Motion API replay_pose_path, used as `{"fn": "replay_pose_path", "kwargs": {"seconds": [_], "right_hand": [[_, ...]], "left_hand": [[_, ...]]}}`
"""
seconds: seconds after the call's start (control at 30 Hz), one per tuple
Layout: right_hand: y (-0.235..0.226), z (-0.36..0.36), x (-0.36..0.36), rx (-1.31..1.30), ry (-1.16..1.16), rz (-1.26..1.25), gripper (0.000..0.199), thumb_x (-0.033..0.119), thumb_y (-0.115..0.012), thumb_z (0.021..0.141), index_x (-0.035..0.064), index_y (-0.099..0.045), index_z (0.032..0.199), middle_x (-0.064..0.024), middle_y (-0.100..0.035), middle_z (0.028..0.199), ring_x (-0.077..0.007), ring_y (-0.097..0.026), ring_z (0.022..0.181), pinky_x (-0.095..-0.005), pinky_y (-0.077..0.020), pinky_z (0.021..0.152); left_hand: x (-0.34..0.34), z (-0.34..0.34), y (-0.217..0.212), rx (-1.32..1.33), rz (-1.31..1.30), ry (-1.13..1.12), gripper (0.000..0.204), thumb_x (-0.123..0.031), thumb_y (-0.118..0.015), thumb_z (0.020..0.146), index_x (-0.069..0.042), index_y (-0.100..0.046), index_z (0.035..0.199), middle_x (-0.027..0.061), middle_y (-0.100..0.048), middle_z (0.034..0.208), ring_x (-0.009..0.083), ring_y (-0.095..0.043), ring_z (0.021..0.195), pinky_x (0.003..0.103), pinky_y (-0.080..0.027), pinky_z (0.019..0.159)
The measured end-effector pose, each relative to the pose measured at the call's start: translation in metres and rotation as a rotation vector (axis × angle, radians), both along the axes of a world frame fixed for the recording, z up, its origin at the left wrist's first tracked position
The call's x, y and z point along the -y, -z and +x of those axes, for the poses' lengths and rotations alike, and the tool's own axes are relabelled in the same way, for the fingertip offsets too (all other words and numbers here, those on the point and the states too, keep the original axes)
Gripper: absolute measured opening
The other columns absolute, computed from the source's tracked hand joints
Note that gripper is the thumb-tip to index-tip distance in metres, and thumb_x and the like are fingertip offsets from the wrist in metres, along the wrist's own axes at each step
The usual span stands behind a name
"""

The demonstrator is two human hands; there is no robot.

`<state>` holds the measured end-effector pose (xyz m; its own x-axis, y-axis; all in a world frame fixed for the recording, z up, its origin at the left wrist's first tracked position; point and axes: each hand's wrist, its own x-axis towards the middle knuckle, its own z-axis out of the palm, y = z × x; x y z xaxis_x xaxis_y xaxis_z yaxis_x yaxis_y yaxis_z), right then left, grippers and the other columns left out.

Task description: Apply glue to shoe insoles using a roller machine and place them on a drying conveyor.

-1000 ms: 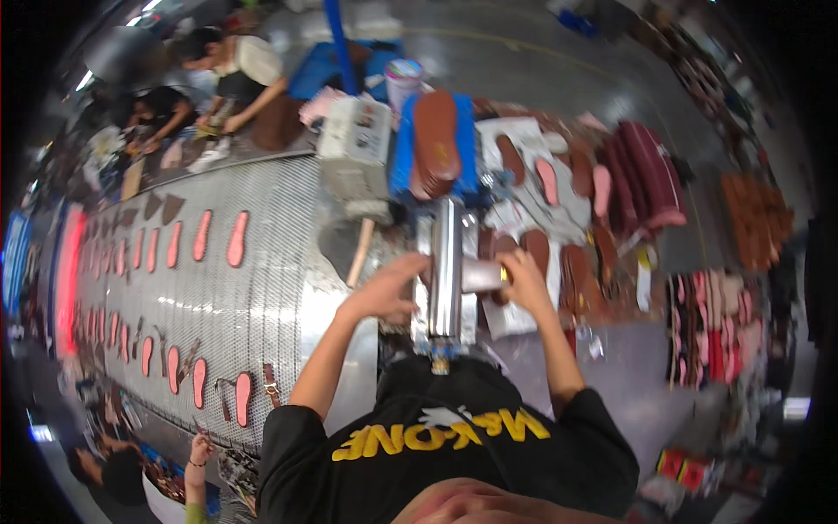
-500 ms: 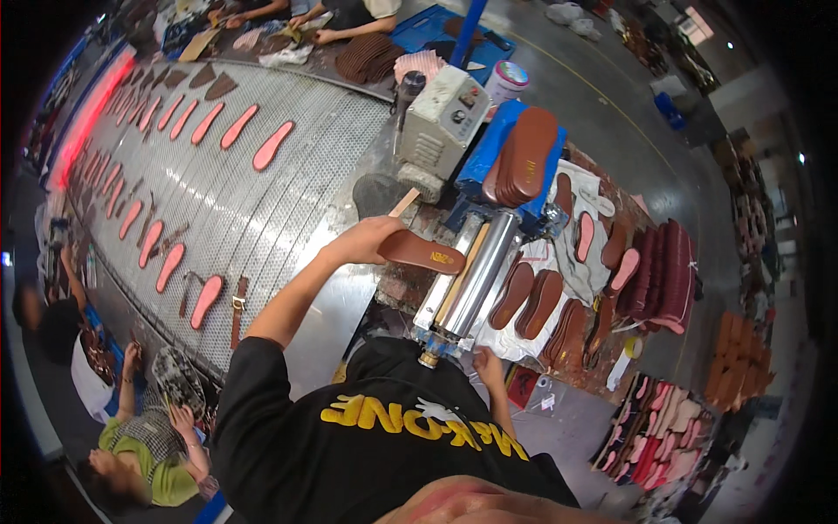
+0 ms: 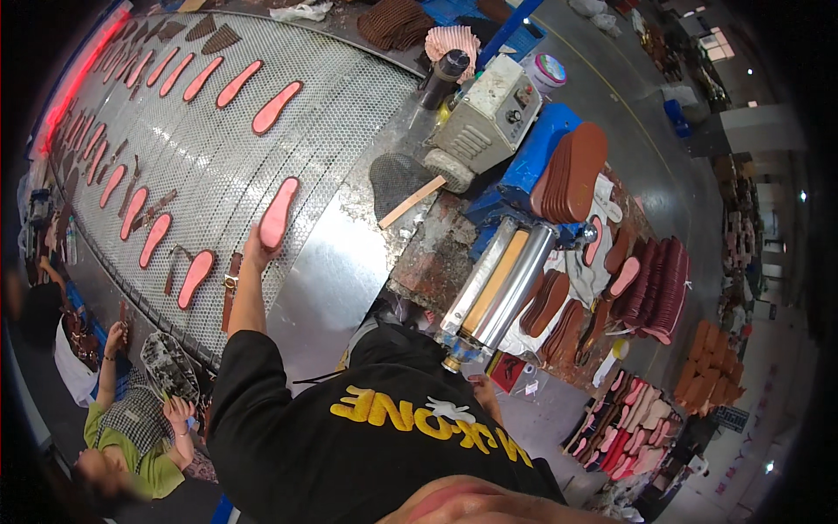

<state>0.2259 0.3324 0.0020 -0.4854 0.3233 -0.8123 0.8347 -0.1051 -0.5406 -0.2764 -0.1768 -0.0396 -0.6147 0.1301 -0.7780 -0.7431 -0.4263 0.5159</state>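
My left hand [image 3: 257,248] reaches out over the mesh conveyor belt [image 3: 336,87]. Its fingers grip the narrow end of an insole [image 3: 280,212], pink face up with a dark rim. I cannot tell whether the insole touches the belt. My right hand [image 3: 484,393] is low beside the lower end of the roller machine [image 3: 506,284], partly hidden by my shirt; its fingers do not show clearly. Between the machine's metal rollers and frame runs a tan strip. Brown insoles [image 3: 574,170] stand stacked on the machine's blue housing.
Rows of pink insoles [image 3: 196,279] and brown straps [image 3: 230,288] lie on the belt. A grey motor box [image 3: 484,113] and a dark bottle [image 3: 445,77] stand beyond. Brown insoles [image 3: 546,303] and maroon bundles [image 3: 659,284] lie at right. A co-worker [image 3: 144,419] sits lower left.
My left hand has swung left from the rollers to the belt with the insole, which now shows its pink side instead of brown. The view has shifted too.
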Motion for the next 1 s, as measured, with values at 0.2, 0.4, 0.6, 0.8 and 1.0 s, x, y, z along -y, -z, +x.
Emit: {"fn": "replay_pose_path", "kwargs": {"seconds": [0.2,0.4,0.6,0.8,1.0], "right_hand": [[0.014,0.037,0.022,0.046,0.067,0.001,0.029,0.002,-0.049,0.076,0.0026,-0.054,0.104,-0.0049,-0.060,0.079,-0.0110,-0.053,0.062,-0.0231,-0.0430,0.053],[0.010,0.072,0.046,0.085,0.120,0.042,0.028,0.003,-0.051,0.078,-0.0006,-0.054,0.105,-0.0065,-0.061,0.084,-0.0107,-0.054,0.066,-0.0218,-0.0434,0.058],[-0.016,0.062,0.073,0.087,0.337,0.030,0.028,0.004,-0.053,0.078,-0.0017,-0.055,0.105,-0.0072,-0.061,0.085,-0.0110,-0.054,0.067,-0.0225,-0.0436,0.057],[-0.013,0.075,0.066,0.084,0.326,0.100,0.024,0.007,-0.056,0.075,0.0008,-0.057,0.099,-0.0068,-0.061,0.081,-0.0155,-0.057,0.064,-0.0274,-0.0453,0.052],[-0.032,0.024,-0.013,0.025,0.085,0.994,0.022,0.011,-0.055,0.078,0.0013,-0.055,0.097,-0.0125,-0.060,0.077,-0.0218,-0.059,0.069,-0.0336,-0.0468,0.062]], "left_hand": [[0.030,-0.042,0.042,0.037,-0.362,-0.156,0.039,-0.044,-0.044,0.087,-0.012,-0.049,0.108,0.0073,-0.055,0.095,0.0205,-0.054,0.072,0.035,-0.045,0.054],[-0.017,-0.133,0.067,-0.066,-0.232,-0.045,0.030,-0.039,-0.044,0.089,-0.016,-0.054,0.106,0.0018,-0.059,0.092,0.0162,-0.053,0.076,0.033,-0.040,0.062],[-0.087,-0.205,0.072,-0.166,-0.160,0.024,0.037,-0.038,-0.047,0.087,-0.009,-0.050,0.108,0.0083,-0.055,0.094,0.0206,-0.050,0.069,0.039,-0.042,0.060],[-0.100,-0.231,0.082,-0.264,-0.530,0.168,0.034,-0.037,-0.055,0.079,-0.009,-0.057,0.099,0.0039,-0.053,0.076,0.0146,-0.041,0.052,0.029,-0.031,0.040],[-0.127,-0.144,0.055,-0.476,-0.459,0.399,0.011,-0.017,-0.053,0.082,-0.007,-0.055,0.078,-0.0016,-0.046,0.059,0.0060,-0.042,0.048,0.022,-0.032,0.041]]}}
